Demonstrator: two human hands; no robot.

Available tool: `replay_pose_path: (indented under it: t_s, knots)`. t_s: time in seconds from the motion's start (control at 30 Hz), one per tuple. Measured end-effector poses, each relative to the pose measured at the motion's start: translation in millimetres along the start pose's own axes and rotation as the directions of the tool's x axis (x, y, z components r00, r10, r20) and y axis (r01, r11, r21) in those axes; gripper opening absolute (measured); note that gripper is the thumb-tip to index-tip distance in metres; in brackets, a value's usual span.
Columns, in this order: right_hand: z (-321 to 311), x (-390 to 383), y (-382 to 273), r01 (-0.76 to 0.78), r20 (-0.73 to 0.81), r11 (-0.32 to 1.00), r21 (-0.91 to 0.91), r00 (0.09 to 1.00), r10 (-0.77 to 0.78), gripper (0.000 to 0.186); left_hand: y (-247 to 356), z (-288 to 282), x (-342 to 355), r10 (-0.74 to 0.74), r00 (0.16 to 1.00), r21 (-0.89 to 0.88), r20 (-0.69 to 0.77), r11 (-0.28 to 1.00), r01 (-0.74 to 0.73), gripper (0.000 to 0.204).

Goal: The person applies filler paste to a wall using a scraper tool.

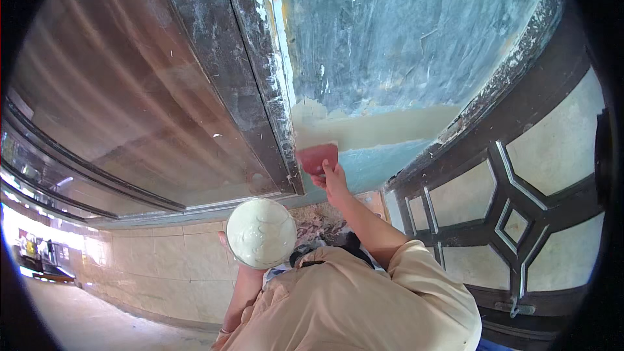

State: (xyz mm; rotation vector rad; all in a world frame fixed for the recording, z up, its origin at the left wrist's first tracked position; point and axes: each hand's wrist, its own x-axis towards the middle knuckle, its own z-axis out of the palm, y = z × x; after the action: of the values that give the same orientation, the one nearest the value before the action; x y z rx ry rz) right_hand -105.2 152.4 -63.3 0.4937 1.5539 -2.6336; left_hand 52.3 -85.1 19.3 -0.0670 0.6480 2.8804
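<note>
My right hand (333, 181) grips a flat red putty spreader (318, 157) whose broad edge lies against the wall, close to the door frame's edge. Above the spreader a smooth beige-grey band of putty (390, 129) crosses the blue, scuffed wall (390, 39). In front of my body, my left hand (223, 239) holds up a round bowl (261, 233) filled with pale, creamy putty. Most of the left hand's fingers are hidden beneath the bowl.
To the left stands a dark frame (240, 65) with a large brownish glass pane (130, 91). On the right is a dark door (455, 169) with pale panels and a metal latch (517, 309). Beige tiles (169, 260) line the lower wall. Far left, various items sit on a dark surface (49, 272).
</note>
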Motion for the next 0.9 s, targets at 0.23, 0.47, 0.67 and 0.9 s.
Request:
replay_pose_path:
  t_s: [0.23,0.47,0.67,0.9]
  knots:
    - [36.1,-18.8,-39.5,-0.011,0.044,0.999,0.043,0.999,0.009,0.033,6.7,-7.5,-5.4,-0.032,0.999,-0.146,0.006,0.989,0.033,0.114]
    - [-26.0,9.4,36.9,-0.235,-0.137,0.967,0.094,0.959,0.247,0.033,7.3,-1.1,-3.3,-0.071,0.997,-0.245,0.027,0.967,0.075,0.112]
    - [13.6,-4.4,-4.1,-0.065,0.018,0.996,0.054,0.998,0.064,0.037,5.9,-7.1,-4.2,-0.065,0.998,-0.250,-0.020,0.967,0.058,0.110]
    - [13.1,22.7,0.0,0.113,-0.022,0.994,-0.010,0.993,-0.113,0.037,-0.8,-2.8,0.8,-0.080,0.993,0.022,-0.083,0.996,0.082,0.108]
